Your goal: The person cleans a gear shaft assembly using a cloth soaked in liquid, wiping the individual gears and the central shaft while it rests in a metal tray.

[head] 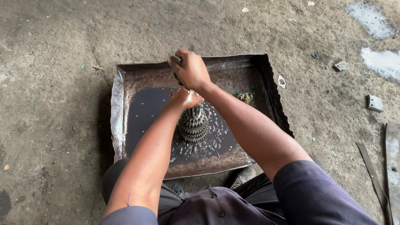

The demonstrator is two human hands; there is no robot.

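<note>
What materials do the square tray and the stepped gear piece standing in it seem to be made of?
Tray: thin sheet metal, probably steel; the folded, wavy rim shines grey, and the floor looks rusty brown. Gear piece: likely steel, dark grey with cut teeth, wet and oily.

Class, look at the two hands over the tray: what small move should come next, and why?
Probably draw the tool in the right hand down across the gear stack. The left hand holds the stack upright by its top in the dark liquid of the tray, and wet specks lie around the teeth, so they seem only partly cleaned.
</note>
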